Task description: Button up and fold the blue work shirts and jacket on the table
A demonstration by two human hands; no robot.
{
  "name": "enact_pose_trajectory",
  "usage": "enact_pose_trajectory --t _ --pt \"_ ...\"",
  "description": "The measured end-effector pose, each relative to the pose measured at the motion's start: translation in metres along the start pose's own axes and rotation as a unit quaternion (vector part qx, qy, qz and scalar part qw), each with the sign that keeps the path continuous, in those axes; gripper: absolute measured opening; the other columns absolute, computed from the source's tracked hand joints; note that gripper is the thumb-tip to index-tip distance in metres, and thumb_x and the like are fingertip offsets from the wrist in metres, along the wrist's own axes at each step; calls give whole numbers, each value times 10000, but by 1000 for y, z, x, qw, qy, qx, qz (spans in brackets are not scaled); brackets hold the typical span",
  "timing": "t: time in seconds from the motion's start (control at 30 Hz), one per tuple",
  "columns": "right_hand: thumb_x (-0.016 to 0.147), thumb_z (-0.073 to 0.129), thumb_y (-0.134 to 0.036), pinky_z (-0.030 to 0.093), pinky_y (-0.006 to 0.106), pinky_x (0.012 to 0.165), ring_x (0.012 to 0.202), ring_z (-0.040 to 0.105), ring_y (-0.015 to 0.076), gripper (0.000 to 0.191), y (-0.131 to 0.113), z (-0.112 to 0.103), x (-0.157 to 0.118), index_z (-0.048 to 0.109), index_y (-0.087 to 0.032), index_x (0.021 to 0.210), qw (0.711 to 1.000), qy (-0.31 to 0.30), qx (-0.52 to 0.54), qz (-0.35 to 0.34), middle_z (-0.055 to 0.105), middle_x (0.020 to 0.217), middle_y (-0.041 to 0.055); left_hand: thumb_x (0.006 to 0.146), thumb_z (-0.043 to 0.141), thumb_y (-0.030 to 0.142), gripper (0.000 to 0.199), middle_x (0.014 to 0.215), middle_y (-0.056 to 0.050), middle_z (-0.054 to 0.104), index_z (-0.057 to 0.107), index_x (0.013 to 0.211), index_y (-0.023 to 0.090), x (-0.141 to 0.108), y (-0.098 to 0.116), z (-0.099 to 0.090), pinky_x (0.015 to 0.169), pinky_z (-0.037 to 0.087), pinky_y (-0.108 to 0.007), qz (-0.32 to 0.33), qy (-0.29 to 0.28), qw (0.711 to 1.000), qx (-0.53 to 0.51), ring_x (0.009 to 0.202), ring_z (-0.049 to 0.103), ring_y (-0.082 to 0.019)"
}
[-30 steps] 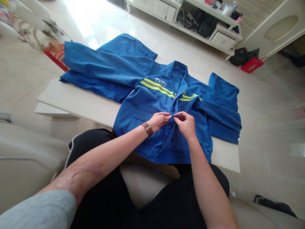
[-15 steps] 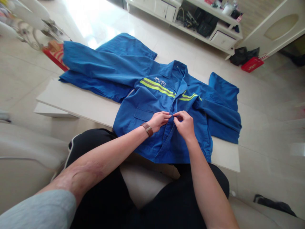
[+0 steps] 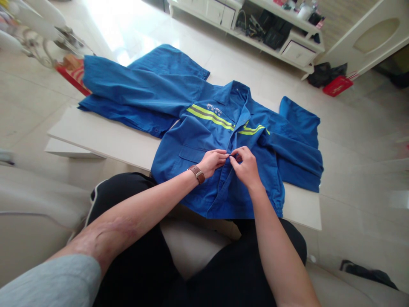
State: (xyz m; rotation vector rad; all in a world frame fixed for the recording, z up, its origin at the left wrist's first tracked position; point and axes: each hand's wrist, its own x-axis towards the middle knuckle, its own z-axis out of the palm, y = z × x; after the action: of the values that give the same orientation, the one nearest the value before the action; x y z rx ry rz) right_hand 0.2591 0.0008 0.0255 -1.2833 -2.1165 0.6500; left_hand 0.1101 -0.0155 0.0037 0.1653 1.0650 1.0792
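Note:
A blue jacket with yellow-green reflective stripes lies spread, front side up, over a white table. My left hand, with a brown watch strap at the wrist, pinches the jacket's front edge below the stripes. Touching its fingertips from the right, my right hand has thumb and forefinger closed on the same front edge. The small piece between the fingertips is mostly hidden. Both sleeves stretch out sideways past the body of the jacket.
Beyond the tiled floor stands a white cabinet with items on its shelves. A red box and a black bag rest on the floor at the right. Something red and striped is beside the left sleeve. My knees are against the table's near side.
My right hand has shifted slightly left, its fingertips now closer to those of my left hand. My left hand and the jacket stay nearly where they were.

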Motion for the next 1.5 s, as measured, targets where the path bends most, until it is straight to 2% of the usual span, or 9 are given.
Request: enact_pose_trajectory --t 0.2,0.43,1.0,1.37,1.5 --pt "860 600 -215 504 330 715 752 591 185 40 -1 1 0 640 -214 853 1000 11 6 6 601 891 38 698 732 -3 226 599 21 611 680 877 126 0 1 0 595 456 -202 1 -2 1000 0 534 576 -72" --pt "864 604 -232 503 333 704 741 584 185 32 0 1 0 630 -214 859 1000 14 5 9 603 894 40 731 712 -10 193 595 15 610 686 877 115 -2 2 3 565 434 -194 8 6 1000 2 522 561 -67" --pt "887 577 -271 535 342 737 754 616 192 94 -3 3 -3 650 -218 915 1000 16 -17 21 652 965 62 726 698 -13 207 576 34 587 674 865 139 3 0 4 561 403 -198 15 12 1000 -8 525 535 -71" --pt "903 578 -245 506 321 710 718 630 172 114 -3 0 -2 685 -211 885 999 4 -37 -12 653 930 47 752 692 16 217 644 15 630 692 931 139 1 1 1 594 431 -204 13 9 1000 -21 558 562 -75" --pt "900 582 -261 513 321 692 708 623 172 122 -3 1 -2 690 -215 868 1000 7 -21 -2 653 923 48 742 698 6 227 621 26 606 689 925 140 -1 3 1 585 420 -202 16 13 1000 -17 552 547 -72"
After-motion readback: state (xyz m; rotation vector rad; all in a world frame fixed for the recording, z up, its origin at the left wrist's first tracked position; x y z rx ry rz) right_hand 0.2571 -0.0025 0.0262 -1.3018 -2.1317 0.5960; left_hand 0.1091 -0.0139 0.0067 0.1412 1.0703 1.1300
